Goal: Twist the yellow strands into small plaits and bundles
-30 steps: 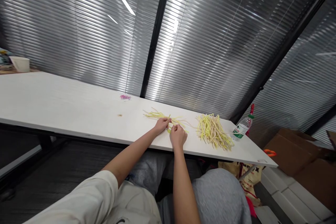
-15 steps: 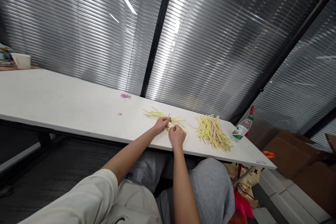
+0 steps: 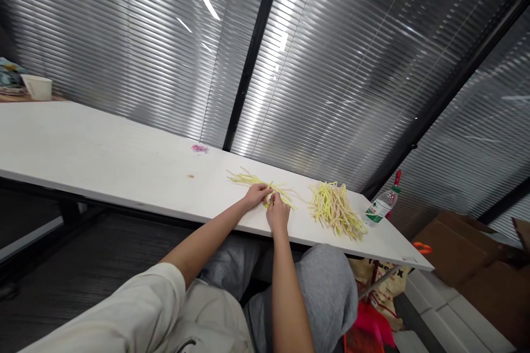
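Thin yellow and pale strands [image 3: 243,177] lie in a loose, crossed bunch on the white table [image 3: 136,162]. My left hand [image 3: 257,195] is closed on some of these strands, fingertips pinched over the middle of the bunch. Close beside it, almost touching, my right hand [image 3: 277,211] is closed at the near side, pinching strands too. The fingertips hide where the strands meet. To the right sits a larger heap of the same strands [image 3: 335,209], touched by neither hand.
A clear bottle with a green cap [image 3: 381,207] stands right of the heap. Orange scissor handles [image 3: 422,248] show past the right table edge. Pink bits [image 3: 200,148] lie near the back edge. A white cup [image 3: 38,88] is at far left. Cardboard boxes [image 3: 467,248] stand at right.
My right hand has shifted slightly up, its fingertips nearer my left hand's. The view has tilted a little. Both hands stay closed over the same bunch.
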The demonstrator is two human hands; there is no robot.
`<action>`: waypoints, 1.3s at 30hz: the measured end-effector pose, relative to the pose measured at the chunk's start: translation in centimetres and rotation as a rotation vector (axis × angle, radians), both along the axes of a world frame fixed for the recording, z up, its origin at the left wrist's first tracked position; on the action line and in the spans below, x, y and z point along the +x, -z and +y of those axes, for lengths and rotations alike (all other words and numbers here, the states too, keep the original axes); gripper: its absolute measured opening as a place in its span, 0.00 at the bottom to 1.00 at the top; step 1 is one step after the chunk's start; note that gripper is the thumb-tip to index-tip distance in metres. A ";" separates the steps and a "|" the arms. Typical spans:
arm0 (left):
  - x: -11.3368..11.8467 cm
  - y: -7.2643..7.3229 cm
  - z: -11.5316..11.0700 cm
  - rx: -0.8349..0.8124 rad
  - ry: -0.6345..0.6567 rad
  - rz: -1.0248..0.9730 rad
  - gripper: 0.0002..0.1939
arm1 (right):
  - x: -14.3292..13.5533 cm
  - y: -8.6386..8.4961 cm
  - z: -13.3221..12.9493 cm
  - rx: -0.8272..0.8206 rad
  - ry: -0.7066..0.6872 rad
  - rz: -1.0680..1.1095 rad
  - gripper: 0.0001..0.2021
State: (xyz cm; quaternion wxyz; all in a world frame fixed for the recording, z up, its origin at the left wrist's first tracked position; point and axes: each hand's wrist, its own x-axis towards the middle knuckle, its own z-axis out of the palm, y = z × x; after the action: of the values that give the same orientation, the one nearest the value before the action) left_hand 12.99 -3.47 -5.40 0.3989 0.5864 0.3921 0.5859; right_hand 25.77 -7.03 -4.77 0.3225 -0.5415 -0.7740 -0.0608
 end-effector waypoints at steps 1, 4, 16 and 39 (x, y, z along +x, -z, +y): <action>0.0 0.0 0.0 0.010 0.005 0.001 0.17 | 0.0 -0.1 0.0 -0.006 -0.007 -0.004 0.07; 0.0 0.1 0.1 0.028 0.018 0.017 0.16 | 0.0 -0.1 0.0 -0.024 -0.020 -0.006 0.07; 0.0 -0.2 -0.5 0.048 0.005 -0.010 0.18 | -0.3 -0.1 -0.1 -0.019 -0.098 -0.063 0.08; 0.5 -0.7 -0.5 -0.029 0.040 -0.123 0.15 | 0.0 0.0 0.5 0.015 -0.133 0.120 0.14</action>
State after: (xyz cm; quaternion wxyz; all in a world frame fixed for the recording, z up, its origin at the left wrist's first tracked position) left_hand 13.45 -4.00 -4.75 0.4424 0.5510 0.3637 0.6070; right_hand 25.75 -6.57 -4.78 0.3755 -0.4893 -0.7871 -0.0128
